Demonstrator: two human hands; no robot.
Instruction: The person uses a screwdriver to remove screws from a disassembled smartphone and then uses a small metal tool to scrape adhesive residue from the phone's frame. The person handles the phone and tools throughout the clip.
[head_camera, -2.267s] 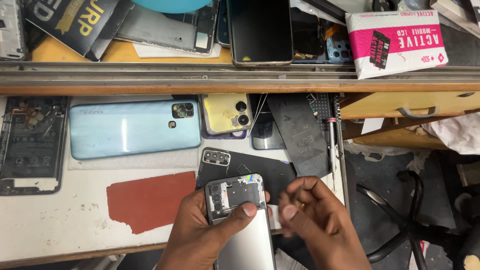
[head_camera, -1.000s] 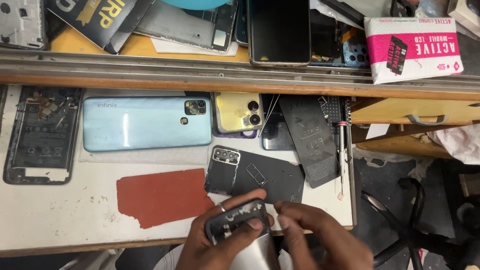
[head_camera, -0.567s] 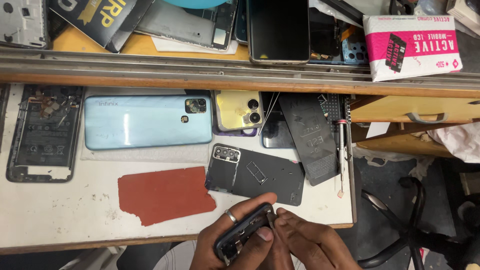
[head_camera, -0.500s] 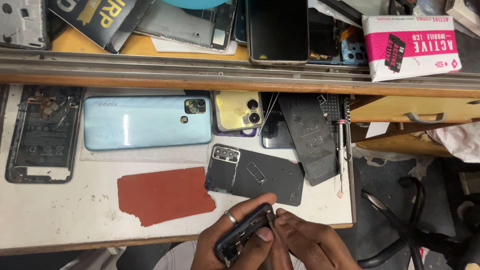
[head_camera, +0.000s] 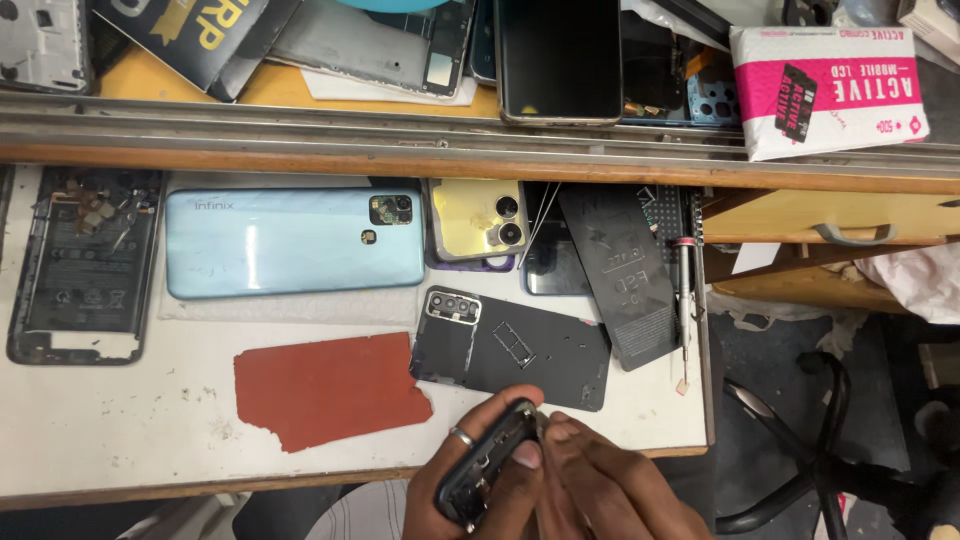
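My left hand (head_camera: 470, 490), with a ring on one finger, grips a dark opened phone (head_camera: 487, 462) tilted edge-on at the bottom of the view, just below the table's front edge. My right hand (head_camera: 610, 485) presses against the phone's upper right end with its fingertips closed on it. Just above the hands a black phone back cover (head_camera: 520, 348) with a camera cutout lies flat on the white tabletop (head_camera: 130, 420).
A torn red sheet (head_camera: 320, 388) lies left of the black cover. A light blue phone back (head_camera: 295, 240), a gold phone (head_camera: 478, 222), an open phone frame (head_camera: 85, 262) and a screwdriver (head_camera: 686, 290) lie behind. A shelf above holds phones and a pink-white box (head_camera: 825, 90). A chair base (head_camera: 800, 440) stands right.
The phone has turned from facing up to edge-on and come lower in the view. Both hands have drawn closer together on it. The view has shifted a little.
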